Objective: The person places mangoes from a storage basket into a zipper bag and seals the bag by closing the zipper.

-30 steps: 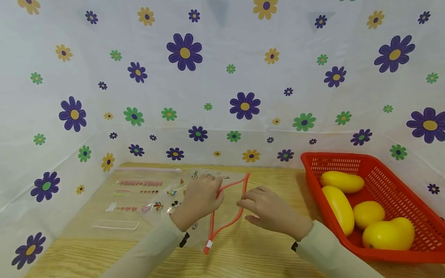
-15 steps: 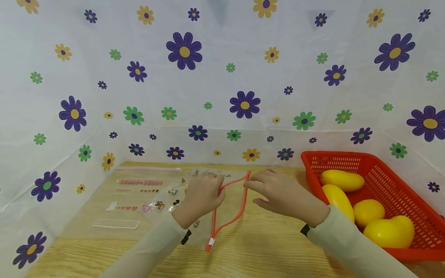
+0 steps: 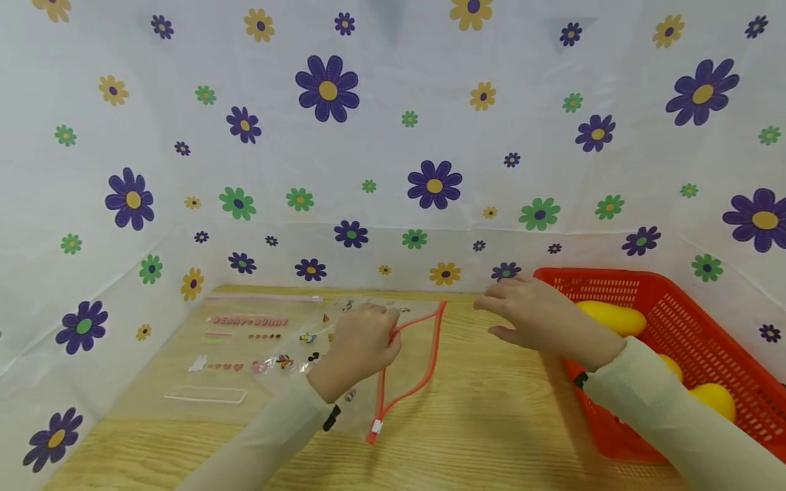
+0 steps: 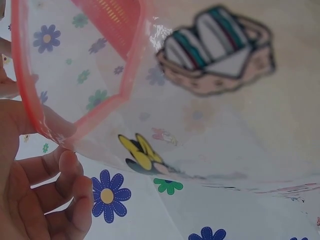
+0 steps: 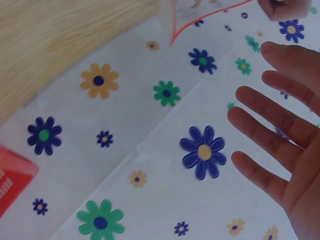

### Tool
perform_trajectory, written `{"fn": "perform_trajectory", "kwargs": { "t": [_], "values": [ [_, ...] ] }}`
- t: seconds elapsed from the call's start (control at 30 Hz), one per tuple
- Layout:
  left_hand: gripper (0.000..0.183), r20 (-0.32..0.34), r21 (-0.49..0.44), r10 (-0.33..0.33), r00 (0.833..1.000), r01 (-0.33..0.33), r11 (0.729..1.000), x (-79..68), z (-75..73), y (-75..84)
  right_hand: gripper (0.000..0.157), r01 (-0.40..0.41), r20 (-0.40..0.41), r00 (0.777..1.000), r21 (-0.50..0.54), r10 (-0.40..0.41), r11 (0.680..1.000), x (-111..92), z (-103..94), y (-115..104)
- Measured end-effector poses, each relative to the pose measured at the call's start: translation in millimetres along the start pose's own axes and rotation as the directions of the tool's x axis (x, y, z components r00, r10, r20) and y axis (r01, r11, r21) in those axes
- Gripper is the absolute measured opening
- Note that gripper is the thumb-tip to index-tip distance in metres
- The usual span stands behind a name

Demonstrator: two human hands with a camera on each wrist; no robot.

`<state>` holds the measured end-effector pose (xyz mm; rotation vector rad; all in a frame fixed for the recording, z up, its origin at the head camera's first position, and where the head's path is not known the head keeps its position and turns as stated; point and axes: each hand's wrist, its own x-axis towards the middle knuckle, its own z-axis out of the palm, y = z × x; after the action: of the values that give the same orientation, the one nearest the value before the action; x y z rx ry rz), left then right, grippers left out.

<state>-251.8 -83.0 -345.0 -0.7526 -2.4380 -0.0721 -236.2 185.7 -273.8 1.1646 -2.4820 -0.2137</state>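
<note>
A clear zip bag (image 3: pixel 408 361) with a red zip edge and cartoon prints stands with its mouth spread apart, facing right. My left hand (image 3: pixel 362 348) pinches the upper rim of that mouth; the left wrist view shows thumb and fingers (image 4: pixel 70 162) on the red edge. A white slider (image 3: pixel 377 427) sits at the near end of the zip. My right hand (image 3: pixel 543 317) is in the air between the bag and the red basket (image 3: pixel 604 436), its fingers (image 5: pixel 265 125) spread and holding nothing. Yellow fruit-like pieces (image 3: pixel 614 318) lie in the basket, partly hidden by the right arm.
Another clear bag (image 3: pixel 205 409), with a pale pink zip and pink lettering, lies flat on the wooden table (image 3: pixel 491 436) at the left, partly under the red-edged bag. A white flowered cloth (image 3: pixel 393 136) encloses the back and sides.
My right hand has moved away from the bag's red edge, rightward and up toward the basket. The left hand keeps its pinch on the bag almost in place.
</note>
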Motion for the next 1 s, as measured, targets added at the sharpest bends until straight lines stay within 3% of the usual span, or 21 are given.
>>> {"fn": "perform_trajectory", "kwargs": {
  "t": [0.3,0.5,0.67,1.0],
  "values": [
    [0.029,-0.012,-0.006,0.007,1.000,-0.007,1.000,0.3,0.1,2.6,0.036,-0.086,0.119,0.989,0.004,0.085,0.996,-20,2.3,26],
    [0.028,-0.008,-0.007,0.006,1.000,-0.006,1.000,0.3,0.1,3.5,0.036,-0.237,0.240,0.946,0.060,0.216,0.970,-33,0.6,43],
    [0.028,-0.006,-0.007,0.011,1.000,-0.011,1.000,1.1,-0.1,3.7,0.038,-0.310,0.309,0.909,0.058,0.278,0.949,-45,3.6,59],
    [0.027,0.005,-0.014,0.015,1.000,-0.015,1.000,1.2,-0.3,5.0,0.044,-0.399,0.350,0.875,0.133,0.334,0.907,-67,9.4,86]
  ]
}}
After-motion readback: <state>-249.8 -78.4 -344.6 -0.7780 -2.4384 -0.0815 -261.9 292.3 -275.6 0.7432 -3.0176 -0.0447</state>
